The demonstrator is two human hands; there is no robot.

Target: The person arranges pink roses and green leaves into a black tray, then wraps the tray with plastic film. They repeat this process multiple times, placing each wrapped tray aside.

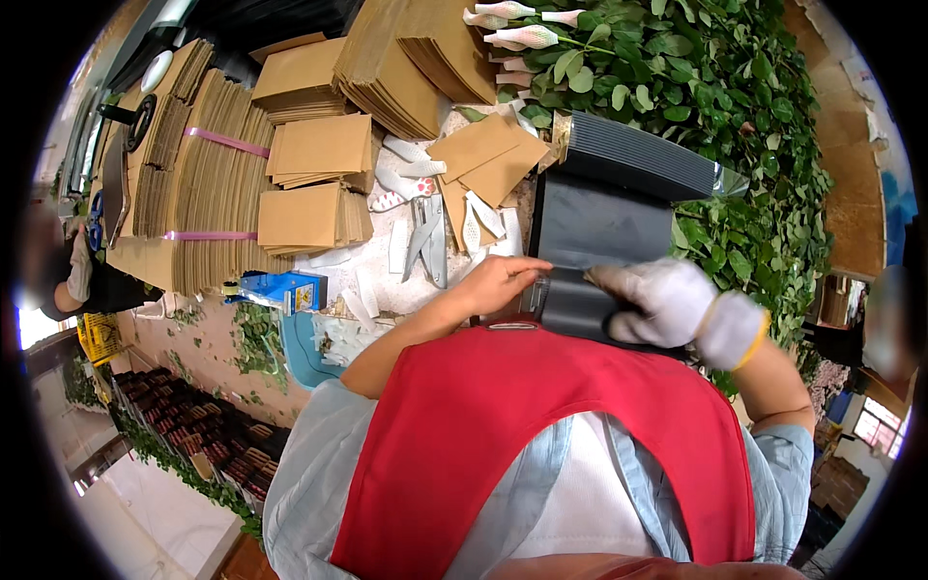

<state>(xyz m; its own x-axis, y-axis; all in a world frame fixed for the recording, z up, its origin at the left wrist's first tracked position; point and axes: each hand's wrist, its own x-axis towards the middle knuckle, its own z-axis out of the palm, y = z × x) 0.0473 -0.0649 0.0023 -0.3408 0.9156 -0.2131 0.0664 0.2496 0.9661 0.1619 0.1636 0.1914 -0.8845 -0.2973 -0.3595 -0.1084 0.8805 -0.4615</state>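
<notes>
While the bare left hand (pixel 500 284) rests at the left edge of the black sheet (pixel 601 227), its fingers lie extended and pressed together; whether they pinch the edge cannot be told. The gloved right hand (pixel 669 302) bears on the near, curved part of the same sheet, fingers bent; motion blur hides whether they grip it. The sheet lies directly in front of the red apron (pixel 570 372). A ribbed black bundle (pixel 638 157) sits along its far edge. Left of the sheet are loose cardboard pieces (pixel 495 153) and a grey pliers-like tool (pixel 425 244). Leafy stems (pixel 739 237) flank the right side.
</notes>
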